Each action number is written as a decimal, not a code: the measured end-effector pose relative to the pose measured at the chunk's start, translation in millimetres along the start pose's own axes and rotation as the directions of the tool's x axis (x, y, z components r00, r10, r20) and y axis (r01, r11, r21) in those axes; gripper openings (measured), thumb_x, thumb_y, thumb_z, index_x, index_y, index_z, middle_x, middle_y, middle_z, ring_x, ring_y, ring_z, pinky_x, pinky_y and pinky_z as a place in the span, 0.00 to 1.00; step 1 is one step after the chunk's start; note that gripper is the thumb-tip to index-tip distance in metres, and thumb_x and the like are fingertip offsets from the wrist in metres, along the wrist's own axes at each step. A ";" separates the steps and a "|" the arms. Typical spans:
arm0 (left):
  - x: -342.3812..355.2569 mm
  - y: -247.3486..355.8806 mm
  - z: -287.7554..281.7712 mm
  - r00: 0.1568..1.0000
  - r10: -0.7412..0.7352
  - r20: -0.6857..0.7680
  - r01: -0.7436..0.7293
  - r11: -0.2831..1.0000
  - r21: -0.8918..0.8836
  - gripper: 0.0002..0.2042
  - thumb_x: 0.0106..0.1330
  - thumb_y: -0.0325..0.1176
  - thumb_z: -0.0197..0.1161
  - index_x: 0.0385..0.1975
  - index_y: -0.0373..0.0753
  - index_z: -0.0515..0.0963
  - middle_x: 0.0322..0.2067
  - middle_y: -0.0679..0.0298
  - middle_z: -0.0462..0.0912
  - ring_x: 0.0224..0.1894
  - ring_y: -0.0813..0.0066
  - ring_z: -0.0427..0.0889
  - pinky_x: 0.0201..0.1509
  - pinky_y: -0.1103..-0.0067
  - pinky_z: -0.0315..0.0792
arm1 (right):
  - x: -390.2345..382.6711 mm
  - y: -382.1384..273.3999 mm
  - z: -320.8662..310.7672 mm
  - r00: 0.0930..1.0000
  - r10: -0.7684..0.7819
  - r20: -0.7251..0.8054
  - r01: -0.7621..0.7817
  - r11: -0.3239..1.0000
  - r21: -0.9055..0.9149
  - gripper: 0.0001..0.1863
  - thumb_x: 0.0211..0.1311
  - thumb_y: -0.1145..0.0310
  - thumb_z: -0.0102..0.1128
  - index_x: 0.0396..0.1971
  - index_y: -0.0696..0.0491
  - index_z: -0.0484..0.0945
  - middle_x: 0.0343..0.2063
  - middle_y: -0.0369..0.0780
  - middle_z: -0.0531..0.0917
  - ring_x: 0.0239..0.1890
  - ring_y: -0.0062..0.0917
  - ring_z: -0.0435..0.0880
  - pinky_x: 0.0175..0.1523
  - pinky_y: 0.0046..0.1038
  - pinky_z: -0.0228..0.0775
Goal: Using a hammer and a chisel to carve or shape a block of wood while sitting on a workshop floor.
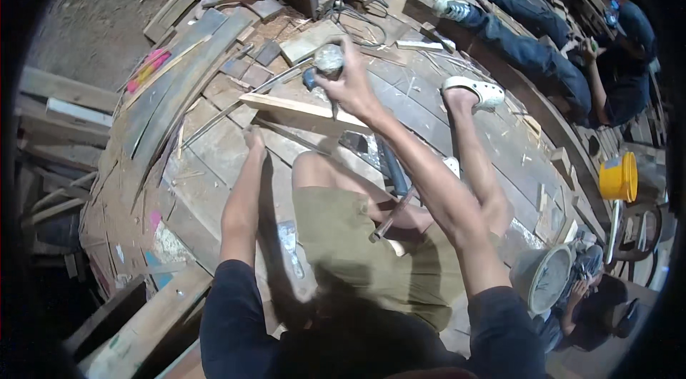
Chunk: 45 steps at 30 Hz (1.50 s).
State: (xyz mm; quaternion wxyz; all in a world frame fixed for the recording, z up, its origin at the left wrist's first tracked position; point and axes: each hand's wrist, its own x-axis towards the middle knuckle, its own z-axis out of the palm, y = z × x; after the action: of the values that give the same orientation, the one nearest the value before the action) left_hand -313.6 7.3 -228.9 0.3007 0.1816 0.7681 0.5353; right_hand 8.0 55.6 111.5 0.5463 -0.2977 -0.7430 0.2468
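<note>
One roundish grey object (329, 58) within the right-hand fingers (351, 63)

The head camera, a wide fisheye, sits above the shorts (336, 225) and faces down and forward. The sleeves (230, 311) lie near the lens, behind the fingers (349, 55) of the right hand (350, 86); left of these fingers, long boards (175, 75) bow toward the rim.

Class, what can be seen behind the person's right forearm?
The pale strip runs up to the right forearm near the wrist, and boards show beyond it. Whatever the forearm covers, including any further length of strip, cannot be seen.
</note>
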 end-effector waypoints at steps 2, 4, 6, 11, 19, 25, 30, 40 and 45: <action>5.6 -4.9 3.3 0.997 -0.017 0.076 0.021 0.999 -0.048 0.16 0.65 0.37 0.52 0.50 0.39 0.71 0.37 0.63 0.73 0.35 0.76 0.70 0.36 0.76 0.69 | -0.9 7.9 3.7 0.974 0.183 0.131 -0.209 0.953 0.220 0.24 0.49 0.77 0.66 0.45 0.56 0.65 0.31 0.39 0.77 0.33 0.21 0.78 0.38 0.24 0.72; 5.5 -0.7 6.0 0.974 -0.072 0.213 0.093 0.992 -0.089 0.18 0.62 0.29 0.52 0.51 0.30 0.70 0.44 0.60 0.74 0.43 0.71 0.73 0.48 0.77 0.69 | -1.0 14.2 6.2 0.945 0.289 0.150 -0.321 0.905 0.279 0.26 0.48 0.77 0.66 0.47 0.56 0.64 0.34 0.41 0.77 0.36 0.24 0.78 0.42 0.26 0.72; 2.5 5.0 7.2 0.869 -0.277 0.411 0.359 0.923 -0.137 0.17 0.60 0.28 0.52 0.50 0.35 0.71 0.43 0.61 0.74 0.40 0.73 0.73 0.46 0.79 0.69 | 0.1 17.3 10.1 0.947 0.300 0.116 -0.320 0.912 0.257 0.34 0.44 0.77 0.68 0.53 0.57 0.60 0.47 0.49 0.71 0.53 0.36 0.70 0.59 0.34 0.61; 22.8 25.0 15.1 0.944 -0.091 0.318 0.146 0.977 -0.153 0.21 0.69 0.33 0.51 0.60 0.33 0.62 0.52 0.56 0.72 0.51 0.66 0.73 0.57 0.73 0.67 | -2.3 11.9 -1.7 0.955 0.266 0.129 -0.283 0.948 0.143 0.37 0.51 0.71 0.68 0.57 0.58 0.55 0.46 0.56 0.72 0.53 0.46 0.73 0.56 0.38 0.63; 5.7 34.3 0.8 0.915 0.110 0.388 -0.181 0.972 0.152 0.14 0.64 0.26 0.54 0.49 0.31 0.69 0.41 0.61 0.76 0.45 0.70 0.73 0.50 0.76 0.67 | 13.4 5.9 -16.7 0.918 0.336 0.210 -0.387 0.874 0.294 0.31 0.49 0.76 0.64 0.51 0.54 0.57 0.40 0.52 0.73 0.44 0.42 0.75 0.52 0.34 0.65; -62.5 16.9 -26.0 0.929 0.181 0.323 -0.234 0.963 0.134 0.15 0.62 0.23 0.57 0.48 0.29 0.72 0.45 0.56 0.78 0.46 0.69 0.76 0.52 0.75 0.69 | -7.2 2.3 -23.1 0.982 0.177 0.062 -0.187 0.940 0.284 0.30 0.48 0.77 0.64 0.50 0.53 0.58 0.40 0.50 0.71 0.47 0.40 0.73 0.54 0.34 0.62; -122.1 -8.6 -35.2 0.962 0.208 0.176 -0.256 0.912 0.322 0.14 0.60 0.24 0.60 0.46 0.30 0.76 0.41 0.56 0.81 0.44 0.67 0.78 0.50 0.73 0.71 | -17.0 -4.4 -20.7 0.937 0.347 0.029 -0.343 0.906 0.249 0.38 0.48 0.75 0.66 0.58 0.57 0.54 0.42 0.53 0.75 0.46 0.44 0.76 0.53 0.36 0.65; -182.3 -14.4 -30.3 0.938 0.270 0.217 -0.308 0.937 0.165 0.12 0.63 0.27 0.60 0.44 0.30 0.76 0.38 0.61 0.80 0.39 0.73 0.77 0.44 0.78 0.71 | -16.7 -32.4 -2.4 0.885 0.393 -0.250 -0.340 0.912 0.231 0.31 0.48 0.77 0.66 0.53 0.61 0.62 0.38 0.56 0.78 0.43 0.55 0.77 0.46 0.39 0.70; -183.1 -8.1 -43.5 0.940 0.050 0.339 -0.098 0.987 0.127 0.12 0.65 0.29 0.59 0.46 0.31 0.75 0.39 0.61 0.79 0.40 0.74 0.76 0.42 0.79 0.72 | -20.1 -36.0 1.6 0.922 0.337 -0.188 -0.312 0.938 0.149 0.28 0.50 0.77 0.63 0.50 0.58 0.60 0.35 0.57 0.77 0.41 0.55 0.76 0.44 0.41 0.68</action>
State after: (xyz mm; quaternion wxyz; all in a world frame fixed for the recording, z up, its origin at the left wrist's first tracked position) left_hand -203.9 -136.7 -176.8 0.3929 0.3194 0.7345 0.4518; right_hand 4.8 16.0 122.7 0.5899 -0.4090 -0.6053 0.3439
